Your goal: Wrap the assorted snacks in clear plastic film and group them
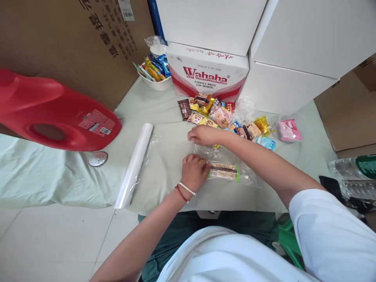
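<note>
My left hand [194, 172] has its fingers curled round the left end of a wrapped snack bar pack [223, 171] with green ends, which lies flat on the table. Clear plastic film [249, 177] is spread under and around the pack. Just beyond it, my right hand [205, 135] is closed in a pinch at the far edge of the film; the fingertips are partly hidden. A pile of small wrapped snacks [221, 116] lies behind my right hand, and a blue packet [266, 143] sits beyond my right forearm.
To the left lie a roll of clear plastic film [134, 166], a round metal lid [98, 158] and a big red jug [96, 125]. Behind stand a Wahaba-style water carton [207, 74] and a white bowl of snacks [158, 84]. A pink packet [290, 130] is at the right, with bottles [346, 168] beyond.
</note>
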### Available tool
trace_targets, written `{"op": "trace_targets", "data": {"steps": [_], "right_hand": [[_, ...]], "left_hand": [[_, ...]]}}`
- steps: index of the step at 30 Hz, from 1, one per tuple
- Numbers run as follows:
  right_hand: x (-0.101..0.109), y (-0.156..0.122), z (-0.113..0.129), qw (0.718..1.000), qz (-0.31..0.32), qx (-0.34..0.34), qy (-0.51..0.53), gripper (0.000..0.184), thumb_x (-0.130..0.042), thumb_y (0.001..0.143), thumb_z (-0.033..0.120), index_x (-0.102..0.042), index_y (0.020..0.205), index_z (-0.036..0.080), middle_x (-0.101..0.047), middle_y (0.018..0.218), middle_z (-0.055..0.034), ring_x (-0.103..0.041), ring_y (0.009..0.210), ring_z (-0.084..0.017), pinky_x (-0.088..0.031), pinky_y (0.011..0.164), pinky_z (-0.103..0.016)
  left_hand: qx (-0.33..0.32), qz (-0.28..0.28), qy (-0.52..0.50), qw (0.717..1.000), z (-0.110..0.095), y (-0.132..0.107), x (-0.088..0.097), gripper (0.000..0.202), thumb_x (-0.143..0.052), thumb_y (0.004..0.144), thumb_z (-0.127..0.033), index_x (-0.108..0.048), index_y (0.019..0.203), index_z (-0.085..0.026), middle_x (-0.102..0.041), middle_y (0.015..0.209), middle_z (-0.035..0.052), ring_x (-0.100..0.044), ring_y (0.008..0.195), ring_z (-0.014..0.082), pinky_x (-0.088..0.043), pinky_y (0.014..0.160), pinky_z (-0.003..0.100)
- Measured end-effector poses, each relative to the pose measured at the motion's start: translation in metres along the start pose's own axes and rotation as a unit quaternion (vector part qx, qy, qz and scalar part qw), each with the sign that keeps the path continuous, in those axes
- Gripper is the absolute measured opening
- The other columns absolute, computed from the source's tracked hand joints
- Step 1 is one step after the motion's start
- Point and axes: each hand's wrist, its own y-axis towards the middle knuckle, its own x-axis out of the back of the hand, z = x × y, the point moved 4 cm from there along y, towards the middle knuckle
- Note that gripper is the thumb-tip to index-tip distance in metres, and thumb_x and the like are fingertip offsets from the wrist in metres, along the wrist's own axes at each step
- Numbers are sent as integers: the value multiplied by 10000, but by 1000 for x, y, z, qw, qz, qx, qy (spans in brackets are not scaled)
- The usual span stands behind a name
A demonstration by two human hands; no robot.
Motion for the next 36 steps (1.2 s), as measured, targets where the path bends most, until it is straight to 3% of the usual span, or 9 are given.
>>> {"op": "trace_targets", "data": {"steps": [3, 6, 10, 14, 18, 21, 25, 30, 36], "right_hand": [[7, -26, 4, 995, -97, -30, -10, 303, -577, 996, 177, -719, 1261, 133, -695, 1252, -153, -639, 1106, -267, -438, 906, -330], [2, -84, 11, 987, -150, -38, 37, 321, -479, 1079, 316, -709, 1239, 160, -712, 1157, -123, -640, 1082, -260, -453, 916, -336], [-36, -165, 1, 984, -103, -141, 48, 463, -576, 1028, 486, -659, 1368, 184, -723, 1169, -156, -629, 1082, -309, -486, 871, -367], [-75, -212, -24, 970, -51, -192, 139, 536, -722, 907, 458, -666, 1374, 202, -761, 1051, -108, -667, 975, -288, -503, 836, -356], [-84, -221, -42, 936, -56, -196, 286, 413, -709, 848, 436, -742, 1181, 193, -687, 814, -9, -613, 719, -180, -449, 689, -285], [-78, -213, -48, 907, -57, -196, 367, 378, -723, 799, 500, -752, 1001, 182, -527, 641, 53, -466, 592, -127, -347, 594, -258], [-72, -202, -52, 879, -88, -191, 428, 344, -778, 731, 499, -701, 833, 180, -555, 675, 41, -457, 636, -120, -346, 618, -259], [-82, -198, -50, 845, -96, -198, 487, 369, -779, 756, 523, -649, 863, 195, -598, 724, 34, -506, 664, -130, -394, 649, -262], [-86, -197, -51, 855, -114, -209, 461, 393, -773, 775, 543, -669, 905, 187, -564, 718, 45, -472, 666, -124, -353, 633, -253]], "left_hand": [[65, 25, 9, 998, 5, 6, -7, 255, -620, 957, -349, -669, 745, -217, -706, 829, 84, -616, 971, 296, -427, 860, 462], [73, 21, -4, 997, 7, 5, -8, 307, -577, 983, -371, -639, 724, -219, -692, 817, 89, -614, 986, 298, -417, 853, 457], [78, 4, -27, 997, 14, -3, -3, 356, -529, 1010, -423, -642, 738, -222, -681, 803, 91, -608, 988, 300, -407, 847, 458], [70, 3, -48, 996, 25, -15, 7, 353, -550, 996, -489, -685, 792, -234, -688, 817, 75, -603, 1034, 293, -401, 921, 482], [40, 18, -81, 996, 32, -26, 13, 279, -589, 967, -454, -694, 804, -253, -729, 910, 44, -614, 1116, 268, -352, 1079, 519], [80, 8, -94, 992, 39, -29, 12, 296, -573, 953, -391, -633, 703, -245, -735, 884, 41, -638, 1099, 261, -378, 1091, 510], [113, -16, -107, 988, 45, -32, 9, 300, -568, 921, -349, -565, 638, -248, -727, 842, 56, -661, 1112, 264, -439, 1071, 472], [105, -34, -102, 989, 37, -35, 9, 295, -527, 948, -341, -593, 676, -250, -727, 865, 48, -660, 1127, 257, -410, 1098, 473], [174, -58, -52, 982, 36, -25, 3, 397, -507, 998, -435, -550, 651, -248, -659, 768, 60, -608, 935, 263, -435, 943, 442]]}}
